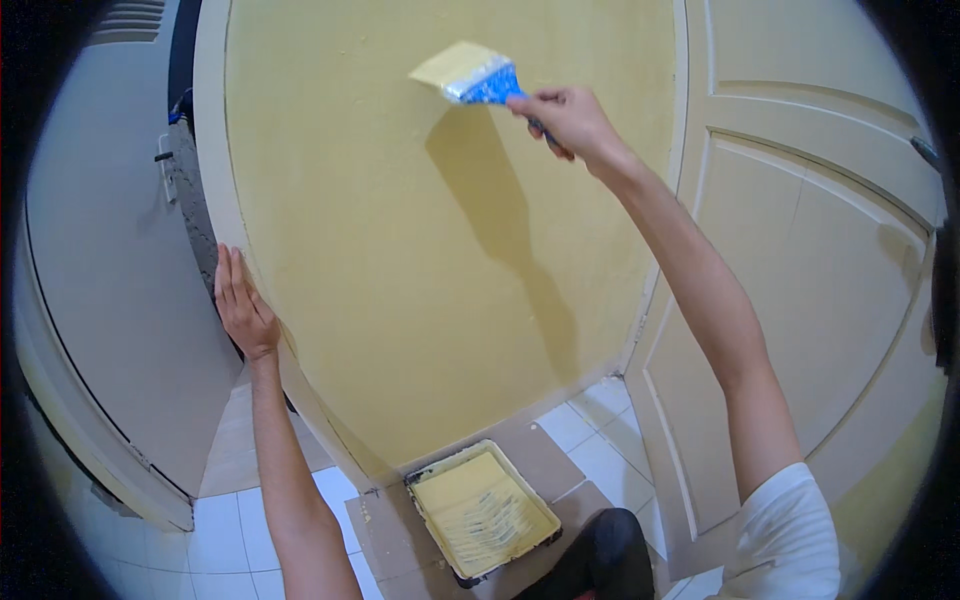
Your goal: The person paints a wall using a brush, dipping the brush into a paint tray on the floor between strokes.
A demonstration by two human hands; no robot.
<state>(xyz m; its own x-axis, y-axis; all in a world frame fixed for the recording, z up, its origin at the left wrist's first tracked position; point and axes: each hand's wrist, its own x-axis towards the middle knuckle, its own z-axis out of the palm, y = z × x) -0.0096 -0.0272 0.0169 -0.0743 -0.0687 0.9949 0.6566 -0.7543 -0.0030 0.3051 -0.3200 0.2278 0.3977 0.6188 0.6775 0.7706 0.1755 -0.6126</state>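
Note:
A wide paintbrush (490, 85) with a blue handle and ferrule area and yellow paint-coated bristles is held in my right hand (570, 118), fingers wrapped round its handle. Its bristles point left, at the upper part of a yellow wall (380, 280); whether they touch it I cannot tell. My left hand (243, 305) lies flat with fingers stretched along the pale door frame (222, 190) at the wall's left edge. On the floor below stands a paint tray (478, 510) of yellow paint, with streaks across its ribbed part.
Brown sheeting (400, 530) lies under the tray on white floor tiles (225, 530). A cream panelled door (800, 260) stands at the right, and a grey-white door (100, 240) with a handle at the left. My dark-clad knee (615, 550) is near the tray.

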